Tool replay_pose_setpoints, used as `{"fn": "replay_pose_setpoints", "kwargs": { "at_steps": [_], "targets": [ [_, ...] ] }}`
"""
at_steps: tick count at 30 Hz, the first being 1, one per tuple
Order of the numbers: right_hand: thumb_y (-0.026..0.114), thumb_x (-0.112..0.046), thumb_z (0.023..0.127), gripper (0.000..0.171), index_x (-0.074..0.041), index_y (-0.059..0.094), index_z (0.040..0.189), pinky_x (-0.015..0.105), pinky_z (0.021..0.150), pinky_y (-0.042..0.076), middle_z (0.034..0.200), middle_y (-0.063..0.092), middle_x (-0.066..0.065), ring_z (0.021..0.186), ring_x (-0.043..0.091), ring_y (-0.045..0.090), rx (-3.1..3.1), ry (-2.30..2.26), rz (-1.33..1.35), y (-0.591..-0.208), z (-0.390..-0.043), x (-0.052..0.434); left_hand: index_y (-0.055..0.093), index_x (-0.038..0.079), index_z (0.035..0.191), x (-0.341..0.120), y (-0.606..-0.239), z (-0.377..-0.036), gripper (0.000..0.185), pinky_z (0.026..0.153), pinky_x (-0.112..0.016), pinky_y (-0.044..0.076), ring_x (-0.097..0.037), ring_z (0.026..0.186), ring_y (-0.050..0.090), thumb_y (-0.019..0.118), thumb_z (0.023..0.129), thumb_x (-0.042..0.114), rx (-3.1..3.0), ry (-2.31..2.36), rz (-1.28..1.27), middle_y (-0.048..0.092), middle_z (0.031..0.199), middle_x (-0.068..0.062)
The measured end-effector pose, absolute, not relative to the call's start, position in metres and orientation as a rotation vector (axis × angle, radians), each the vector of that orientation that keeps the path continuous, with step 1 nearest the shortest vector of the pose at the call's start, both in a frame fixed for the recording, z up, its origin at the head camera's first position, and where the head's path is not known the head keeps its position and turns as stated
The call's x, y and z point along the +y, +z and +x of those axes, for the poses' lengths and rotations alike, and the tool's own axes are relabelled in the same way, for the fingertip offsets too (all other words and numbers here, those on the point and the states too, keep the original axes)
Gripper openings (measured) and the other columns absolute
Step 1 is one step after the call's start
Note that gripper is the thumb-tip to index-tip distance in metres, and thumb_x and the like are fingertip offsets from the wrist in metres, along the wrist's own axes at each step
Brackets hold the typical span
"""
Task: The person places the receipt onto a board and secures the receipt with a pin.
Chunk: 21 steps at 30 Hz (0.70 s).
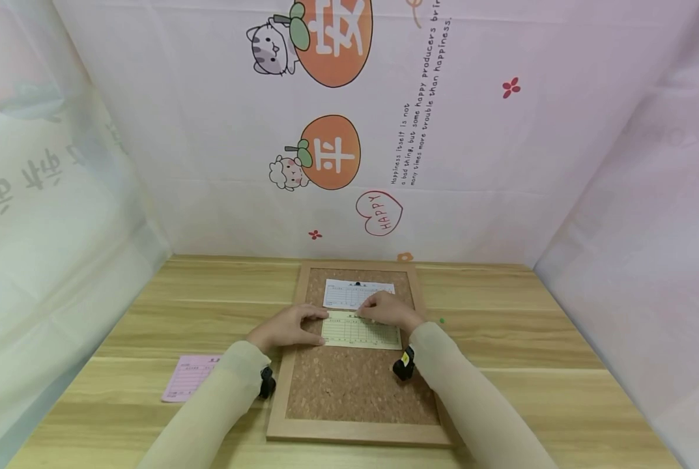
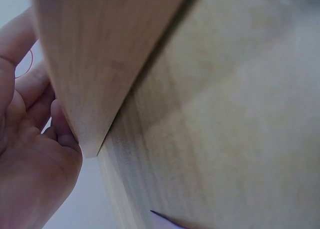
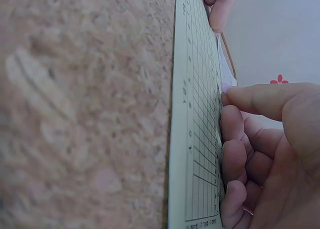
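On a cork board [image 1: 361,391] lies a yellow printed slip [image 1: 339,332], just below a white printed slip [image 1: 340,294] that has a black pin [image 1: 357,283] at its top. My left hand [image 1: 287,327] reaches over the board's left side, its spread thumb and fingertips touching the yellow slip's left corners. At that slip's top middle my right hand [image 1: 389,309] pinches a tiny thing between thumb and fingertip, mostly hidden. In the right wrist view the other fingers of the right hand [image 3: 270,149] curl against the yellow slip [image 3: 200,124].
A pink printed slip [image 1: 187,378] lies on the wooden table [image 1: 519,391] left of the board, partly under my left forearm. Right of the board is a small green dot-like thing [image 1: 442,320]. Printed white cloth [image 1: 455,215] hangs behind and at both sides.
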State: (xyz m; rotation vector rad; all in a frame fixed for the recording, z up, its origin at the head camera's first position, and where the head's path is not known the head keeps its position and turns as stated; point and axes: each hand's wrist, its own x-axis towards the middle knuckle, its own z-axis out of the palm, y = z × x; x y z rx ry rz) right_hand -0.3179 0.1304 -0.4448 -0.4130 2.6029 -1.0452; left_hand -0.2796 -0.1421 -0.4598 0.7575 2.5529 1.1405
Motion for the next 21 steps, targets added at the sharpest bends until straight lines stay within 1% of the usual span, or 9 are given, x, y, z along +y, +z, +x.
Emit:
{"fn": "replay_pose_setpoints", "kwargs": {
  "at_steps": [13,21],
  "targets": [
    [0.068,-0.028,0.096,0.021,-0.010,0.078,0.092,0.028,0.060,0.043,0.080,0.067,-0.001,0.068,0.015,0.052,2.603,-1.044,-0.429,-0.4447,-0.3155,0.1289,0.059,0.008,0.139,-0.1419,-0.4615,-0.2782,0.059,0.114,-0.047,0.034,-0.030,0.140,0.040,0.081,0.087,0.027,2.560,1.135,0.758,0.052,0.146,-0.007],
    [0.067,-0.029,0.096,0.022,-0.011,0.078,0.092,0.029,0.061,0.044,0.083,0.068,0.000,0.069,0.015,0.053,2.590,-1.056,-0.411,-0.4453,-0.3190,0.1292,0.058,0.008,0.140,-0.1418,-0.4620,-0.2780,0.060,0.114,-0.047,0.034,-0.030,0.140,0.040,0.080,0.088,0.026,2.570,1.134,0.755,0.051,0.147,-0.007]
  ]
}}
